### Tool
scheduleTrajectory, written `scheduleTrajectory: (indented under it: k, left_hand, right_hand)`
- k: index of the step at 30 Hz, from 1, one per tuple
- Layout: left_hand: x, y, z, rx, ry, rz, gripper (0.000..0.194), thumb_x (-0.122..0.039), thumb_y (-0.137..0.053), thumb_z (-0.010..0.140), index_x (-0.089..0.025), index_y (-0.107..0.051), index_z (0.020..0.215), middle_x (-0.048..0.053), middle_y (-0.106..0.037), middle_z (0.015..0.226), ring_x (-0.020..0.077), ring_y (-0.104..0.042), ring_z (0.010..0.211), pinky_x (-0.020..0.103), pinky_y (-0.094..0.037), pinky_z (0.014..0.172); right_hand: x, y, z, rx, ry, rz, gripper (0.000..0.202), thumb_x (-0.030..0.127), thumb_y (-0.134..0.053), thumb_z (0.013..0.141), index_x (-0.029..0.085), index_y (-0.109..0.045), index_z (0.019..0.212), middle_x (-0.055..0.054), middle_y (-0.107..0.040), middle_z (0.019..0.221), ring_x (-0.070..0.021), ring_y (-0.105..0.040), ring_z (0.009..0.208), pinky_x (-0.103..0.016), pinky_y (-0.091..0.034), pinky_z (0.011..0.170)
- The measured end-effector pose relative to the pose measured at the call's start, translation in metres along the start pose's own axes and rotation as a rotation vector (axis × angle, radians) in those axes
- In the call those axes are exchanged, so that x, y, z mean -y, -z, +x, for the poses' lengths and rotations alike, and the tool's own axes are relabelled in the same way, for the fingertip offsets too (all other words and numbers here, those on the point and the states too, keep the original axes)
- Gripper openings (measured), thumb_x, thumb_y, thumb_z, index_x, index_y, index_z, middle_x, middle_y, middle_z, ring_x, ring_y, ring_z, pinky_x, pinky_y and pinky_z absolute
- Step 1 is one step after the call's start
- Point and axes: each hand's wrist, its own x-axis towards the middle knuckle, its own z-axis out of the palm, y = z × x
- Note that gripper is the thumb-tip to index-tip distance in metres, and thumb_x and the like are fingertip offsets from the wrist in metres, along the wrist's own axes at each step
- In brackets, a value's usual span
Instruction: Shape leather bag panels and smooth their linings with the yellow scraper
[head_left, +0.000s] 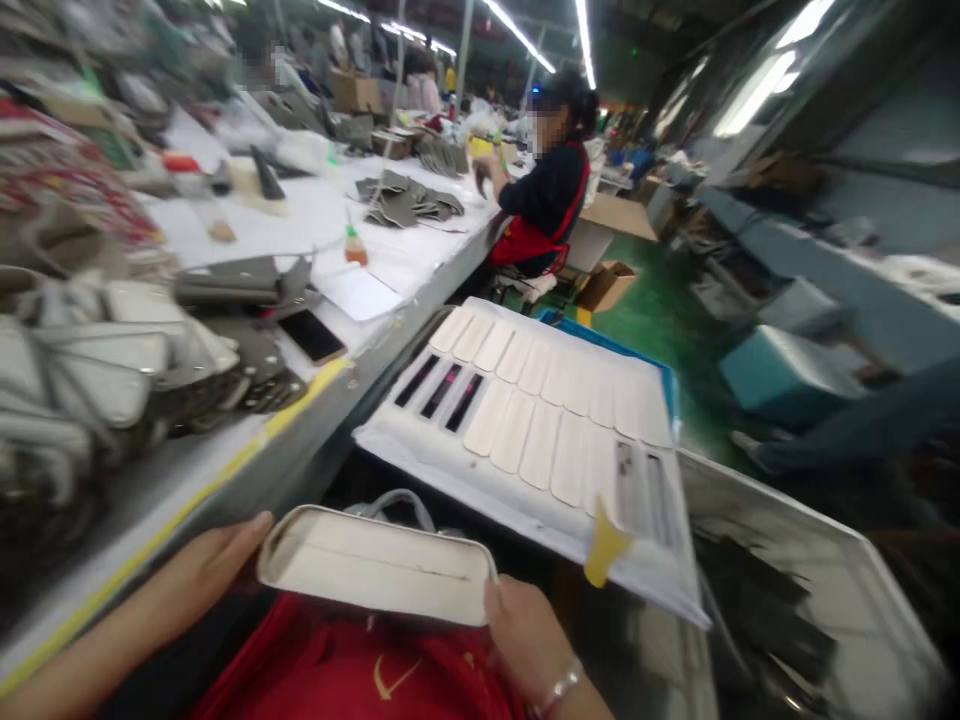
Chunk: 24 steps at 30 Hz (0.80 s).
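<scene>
Close to us, above our red apron, our left hand and right hand each grip one end of a long cream piece with rounded corners, holding it between them. A pale board lies just beyond, bearing two rows of cream strips, with a yellow tab at its near edge. To the left, a white worktop carries piled pale and grey pieces and a dark phone. Farther off, a person in dark sleeves sits beside it.
</scene>
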Motion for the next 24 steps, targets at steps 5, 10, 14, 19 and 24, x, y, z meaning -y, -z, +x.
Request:
scheduleTrajectory:
  k: [5,10,14,19,24]
  left_hand:
    - [0.001,0.002,-0.008,0.096,0.051,-0.395,0.061,-0.061,-0.015,0.087,-0.017,-0.057,0.076,0.004,-0.064,0.075,0.0189,-0.061,0.075,0.027,-0.050,0.069]
    - [-0.012,0.001,-0.003,-0.023,-0.032,0.254,0.043,-0.047,-0.029,0.088,-0.018,-0.053,0.067,0.004,-0.061,0.064,0.0193,-0.059,0.064,0.027,-0.043,0.059]
    - [-0.026,0.005,0.006,-0.040,-0.062,0.693,0.034,-0.029,-0.030,0.085,-0.018,-0.056,0.066,0.009,-0.067,0.073,0.0232,-0.063,0.071,0.031,-0.041,0.065]
    - [-0.020,0.004,0.010,0.009,-0.146,0.705,0.035,-0.027,-0.026,0.088,-0.019,-0.055,0.070,0.008,-0.067,0.076,0.0233,-0.063,0.074,0.032,-0.042,0.068]
    - [-0.015,0.004,0.008,0.018,-0.195,0.570,0.035,-0.029,-0.023,0.091,-0.019,-0.051,0.071,0.007,-0.064,0.077,0.0203,-0.061,0.074,0.030,-0.041,0.069]
  right_hand:
    - [-0.011,-0.008,0.008,-0.028,-0.014,0.106,0.051,0.034,-0.019,0.095,0.019,-0.060,0.070,-0.009,-0.066,0.068,-0.0195,-0.064,0.069,-0.026,-0.043,0.060]
    - [-0.008,-0.002,0.006,0.009,-0.030,0.104,0.045,0.034,-0.021,0.094,0.019,-0.055,0.068,-0.008,-0.064,0.065,-0.0183,-0.063,0.064,-0.025,-0.042,0.056]
    - [-0.005,0.003,0.008,0.090,-0.069,0.075,0.042,0.025,-0.018,0.093,0.017,-0.053,0.070,-0.008,-0.063,0.063,-0.0169,-0.062,0.058,-0.024,-0.041,0.055]
    - [-0.006,0.005,0.012,0.123,-0.033,0.031,0.044,0.024,-0.016,0.093,0.016,-0.055,0.074,-0.014,-0.066,0.077,-0.0211,-0.065,0.074,-0.027,-0.043,0.063]
    - [-0.012,0.003,0.015,0.107,0.017,-0.043,0.044,0.020,-0.017,0.092,0.016,-0.057,0.074,-0.014,-0.067,0.079,-0.0206,-0.065,0.073,-0.029,-0.045,0.067]
